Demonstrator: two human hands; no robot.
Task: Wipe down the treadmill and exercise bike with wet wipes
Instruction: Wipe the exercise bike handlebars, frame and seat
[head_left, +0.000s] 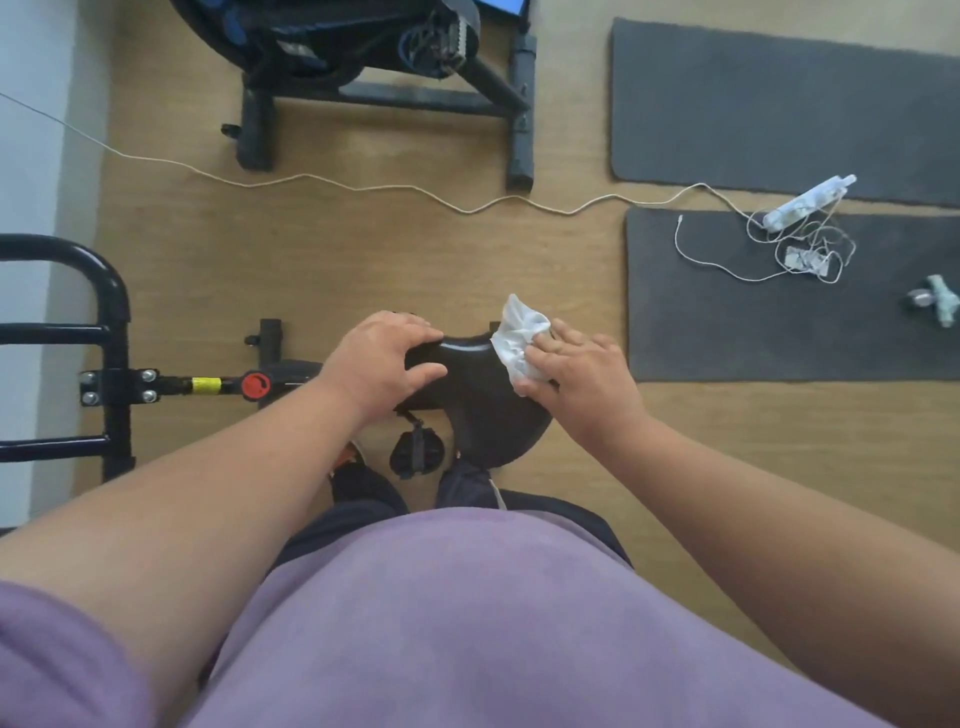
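The black bike saddle (478, 384) stands over bare wood floor (363, 249), with grey mats (779, 312) to its right. The left hand (382, 364) grips its narrow end. The right hand (576, 374) presses a crumpled white wet wipe (517, 338) against its right edge.
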